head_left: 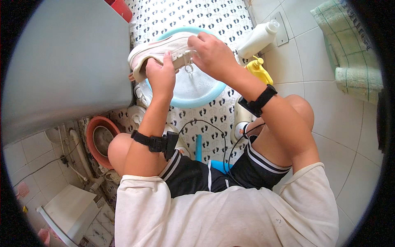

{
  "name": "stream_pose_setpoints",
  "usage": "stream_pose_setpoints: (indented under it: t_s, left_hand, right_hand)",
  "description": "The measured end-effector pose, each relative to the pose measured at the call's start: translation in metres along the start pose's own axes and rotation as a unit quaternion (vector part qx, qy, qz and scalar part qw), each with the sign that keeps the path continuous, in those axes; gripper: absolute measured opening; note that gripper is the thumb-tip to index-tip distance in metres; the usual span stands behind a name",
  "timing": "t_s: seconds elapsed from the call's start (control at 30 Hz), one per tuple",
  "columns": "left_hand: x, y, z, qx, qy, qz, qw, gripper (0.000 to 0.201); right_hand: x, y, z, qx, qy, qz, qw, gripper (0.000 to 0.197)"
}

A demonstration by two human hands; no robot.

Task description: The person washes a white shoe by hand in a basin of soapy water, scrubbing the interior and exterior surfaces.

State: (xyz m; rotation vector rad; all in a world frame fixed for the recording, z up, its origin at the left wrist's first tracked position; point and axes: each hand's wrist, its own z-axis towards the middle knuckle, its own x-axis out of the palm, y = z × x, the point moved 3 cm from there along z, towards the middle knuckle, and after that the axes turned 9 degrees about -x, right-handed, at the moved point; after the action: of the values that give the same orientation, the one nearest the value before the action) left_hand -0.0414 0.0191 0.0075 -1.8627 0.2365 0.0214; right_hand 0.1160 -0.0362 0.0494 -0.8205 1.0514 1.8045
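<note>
A pale pink and white sneaker (pixel 162 45) is held on its side above a light blue basin (pixel 193 103), its toe toward the right. My left hand (pixel 161 75) grips it near the ankle opening, thumb up along the upper. At the lacing, my right hand (pixel 212 53) has its fingers curled in a pinch on the white shoelace (pixel 188 68). Part of the lace hangs in a loop below the shoe. The fingertips of the right hand are partly hidden. Whitish liquid or foam appears in the basin under the shoe.
Right of the basin stand a white bottle (pixel 257 41) and a yellow jug (pixel 259 71). A large grey panel (pixel 70 61) fills the left, with a reddish-brown pot (pixel 92 138) below. A black cable (pixel 225 142) runs between my legs. A checked towel (pixel 349 53) hangs at right.
</note>
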Motion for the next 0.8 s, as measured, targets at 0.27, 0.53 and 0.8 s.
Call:
stream_pose_setpoints:
  t_s: [0.27,0.53,0.8]
  left_hand:
    - [0.005,-0.002,-0.006,-0.003,0.038,-0.008,0.999,0.033]
    - [-0.009,0.005,0.012,-0.001,0.009,-0.068,0.998,0.036]
    - [-0.005,0.002,-0.001,0.025,-0.018,-0.014,0.999,0.033]
  right_hand:
    - [0.001,-0.004,-0.001,-0.018,0.036,-0.032,0.999,0.012]
    - [-0.020,-0.039,0.008,0.120,-0.004,-0.030,0.992,0.021]
    - [-0.007,-0.007,0.004,-0.040,-0.056,-0.060,0.996,0.019]
